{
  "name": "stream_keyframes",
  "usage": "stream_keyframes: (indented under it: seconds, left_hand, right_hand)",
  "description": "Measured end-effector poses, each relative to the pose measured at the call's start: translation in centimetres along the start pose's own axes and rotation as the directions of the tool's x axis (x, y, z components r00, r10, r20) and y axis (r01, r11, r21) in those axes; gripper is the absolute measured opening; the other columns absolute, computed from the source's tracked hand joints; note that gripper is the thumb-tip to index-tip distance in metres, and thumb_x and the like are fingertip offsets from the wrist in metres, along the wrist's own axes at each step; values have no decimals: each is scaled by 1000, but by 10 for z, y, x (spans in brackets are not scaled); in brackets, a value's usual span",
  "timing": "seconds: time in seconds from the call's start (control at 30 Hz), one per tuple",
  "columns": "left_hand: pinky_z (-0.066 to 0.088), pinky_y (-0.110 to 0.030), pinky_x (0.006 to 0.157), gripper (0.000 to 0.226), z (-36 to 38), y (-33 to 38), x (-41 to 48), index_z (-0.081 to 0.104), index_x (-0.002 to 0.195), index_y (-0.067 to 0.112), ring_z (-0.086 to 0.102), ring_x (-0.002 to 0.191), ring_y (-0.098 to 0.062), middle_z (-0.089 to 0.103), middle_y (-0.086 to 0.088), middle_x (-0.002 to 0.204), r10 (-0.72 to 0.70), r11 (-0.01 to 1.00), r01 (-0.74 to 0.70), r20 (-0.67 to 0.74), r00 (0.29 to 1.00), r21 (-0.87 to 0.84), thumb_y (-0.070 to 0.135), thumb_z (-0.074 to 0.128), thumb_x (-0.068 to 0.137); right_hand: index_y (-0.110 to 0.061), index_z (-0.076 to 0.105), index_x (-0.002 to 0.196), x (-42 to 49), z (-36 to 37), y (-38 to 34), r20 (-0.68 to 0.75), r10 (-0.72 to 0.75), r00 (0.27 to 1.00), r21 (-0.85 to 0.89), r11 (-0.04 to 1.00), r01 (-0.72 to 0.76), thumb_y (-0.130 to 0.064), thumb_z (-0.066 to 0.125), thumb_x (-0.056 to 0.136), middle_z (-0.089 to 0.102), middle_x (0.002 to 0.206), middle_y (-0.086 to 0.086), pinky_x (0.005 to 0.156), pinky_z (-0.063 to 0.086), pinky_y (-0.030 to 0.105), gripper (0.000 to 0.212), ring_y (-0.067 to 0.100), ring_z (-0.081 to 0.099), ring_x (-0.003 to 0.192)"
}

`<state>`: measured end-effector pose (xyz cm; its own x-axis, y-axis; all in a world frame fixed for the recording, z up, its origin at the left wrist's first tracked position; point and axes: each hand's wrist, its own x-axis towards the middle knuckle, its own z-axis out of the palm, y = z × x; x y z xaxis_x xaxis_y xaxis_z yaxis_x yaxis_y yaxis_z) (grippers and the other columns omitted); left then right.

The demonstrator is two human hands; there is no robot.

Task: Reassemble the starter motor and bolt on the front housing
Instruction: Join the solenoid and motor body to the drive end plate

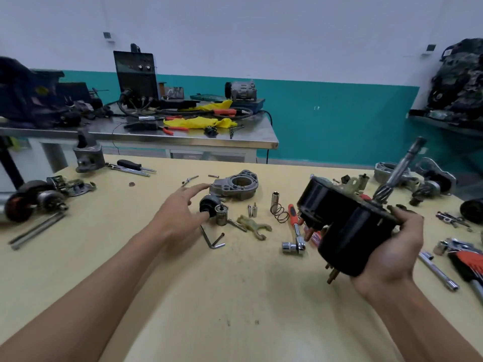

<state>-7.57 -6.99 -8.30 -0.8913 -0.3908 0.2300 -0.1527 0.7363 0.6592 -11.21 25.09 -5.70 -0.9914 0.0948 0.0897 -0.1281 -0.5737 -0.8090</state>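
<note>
My right hand grips the black starter motor body above the yellow table, its shaft pointing up and away. My left hand reaches over the table with fingers spread. Its fingertips are at a small black rubber part beside a metal plunger. The grey aluminium front housing lies just beyond them. A beige shift fork and a spring lie to the right.
An orange-handled ratchet, a hex key, sockets and bolts lie mid-table. Other starter parts sit at the left and far right. More tools lie at the right edge. A steel bench with clutter stands behind.
</note>
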Motion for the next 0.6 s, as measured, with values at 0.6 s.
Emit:
stream_keyframes:
  seconds: [0.6]
  left_hand:
    - [38, -32, 62, 48, -13, 26, 36, 72, 92, -7, 48, 69, -23, 61, -14, 82, -341, 915, 354, 99, 935, -194, 40, 78, 85]
  right_hand:
    - [-8, 78, 82, -28, 17, 26, 418, 161, 894, -266, 963, -50, -43, 37, 80, 72, 85, 22, 64, 51, 37, 54, 30, 64, 74]
